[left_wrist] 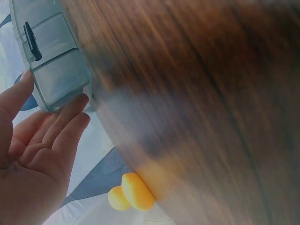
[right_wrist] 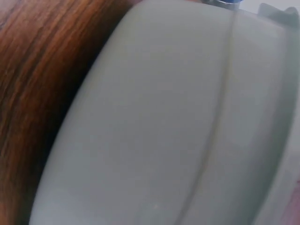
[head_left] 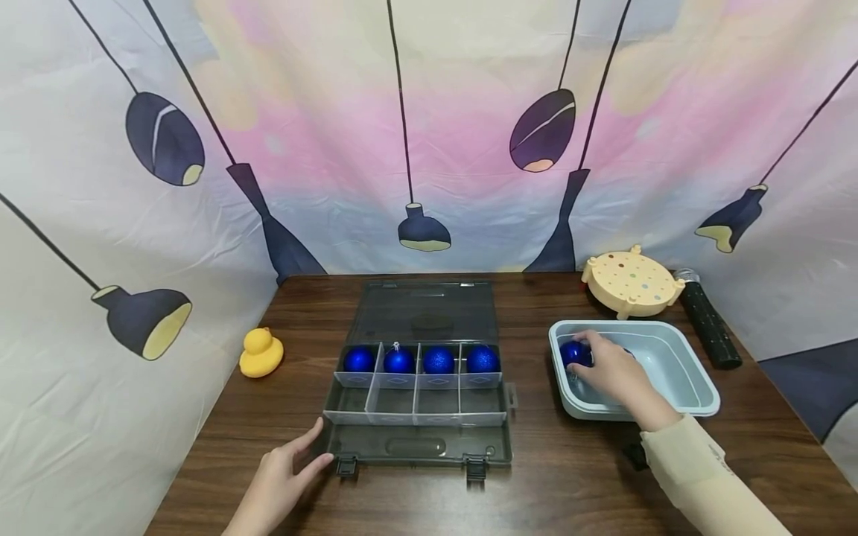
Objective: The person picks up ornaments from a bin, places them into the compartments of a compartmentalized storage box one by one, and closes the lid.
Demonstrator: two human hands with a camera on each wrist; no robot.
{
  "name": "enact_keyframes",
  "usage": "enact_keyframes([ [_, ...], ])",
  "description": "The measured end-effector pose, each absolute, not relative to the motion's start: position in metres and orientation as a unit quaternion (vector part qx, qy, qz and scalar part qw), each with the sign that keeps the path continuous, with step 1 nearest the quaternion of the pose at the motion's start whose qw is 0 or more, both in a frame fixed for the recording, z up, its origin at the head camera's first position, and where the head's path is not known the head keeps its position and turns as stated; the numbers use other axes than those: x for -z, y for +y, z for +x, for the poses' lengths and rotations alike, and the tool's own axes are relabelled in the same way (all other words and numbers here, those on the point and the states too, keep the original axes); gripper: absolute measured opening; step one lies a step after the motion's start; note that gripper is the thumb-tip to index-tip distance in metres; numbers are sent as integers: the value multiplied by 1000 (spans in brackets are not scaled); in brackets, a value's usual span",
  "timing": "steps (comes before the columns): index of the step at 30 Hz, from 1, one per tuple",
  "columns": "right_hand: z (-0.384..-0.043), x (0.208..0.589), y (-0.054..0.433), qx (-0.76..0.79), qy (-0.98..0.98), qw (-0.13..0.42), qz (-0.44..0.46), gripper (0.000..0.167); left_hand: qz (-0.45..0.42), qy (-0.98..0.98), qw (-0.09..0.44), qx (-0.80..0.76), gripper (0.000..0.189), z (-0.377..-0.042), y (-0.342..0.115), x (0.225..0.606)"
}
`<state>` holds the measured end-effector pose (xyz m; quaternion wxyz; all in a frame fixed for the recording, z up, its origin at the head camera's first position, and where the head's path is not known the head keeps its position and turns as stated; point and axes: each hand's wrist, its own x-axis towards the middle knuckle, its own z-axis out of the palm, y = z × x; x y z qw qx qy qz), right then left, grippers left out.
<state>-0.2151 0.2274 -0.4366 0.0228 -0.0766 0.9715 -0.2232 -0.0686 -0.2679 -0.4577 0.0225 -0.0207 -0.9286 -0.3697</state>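
A clear grey divided box (head_left: pixel 419 447) lies with its lid folded back. Blue ball ornaments (head_left: pixel 439 360), one per compartment, fill its back row; one shows a silver cap. My left hand (head_left: pixel 281 473) rests at the box's front left corner, thumb and fingers spread along the edge. In the left wrist view, its extended fingers (left_wrist: pixel 75 110) touch the box's corner. Over on the right, my right hand (head_left: pixel 617 372) reaches into a pale blue basin (head_left: pixel 684 365) and grips a blue ball ornament (head_left: pixel 575 353) by its left wall. The basin's outer side (right_wrist: pixel 140 117) fills the right wrist view.
A yellow rubber duck (head_left: pixel 261 352) sits left of the box. Behind the basin are a cream round stand with short knobs (head_left: pixel 632 283) and a black microphone (head_left: pixel 709 320). A small black object (head_left: pixel 635 456) lies beside the right sleeve. A printed cloth hangs behind the table.
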Motion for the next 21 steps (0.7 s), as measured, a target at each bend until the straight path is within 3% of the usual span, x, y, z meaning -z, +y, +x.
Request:
enact_keyframes([
  [11, -202, 418, 224, 218, 970, -57, -91, 51, -33, -930, 42, 364, 51, -70, -267, 458],
  [21, -188, 405, 200, 225, 948, -170, -146, 51, -28, -931, 34, 361, 51, -68, -266, 455],
])
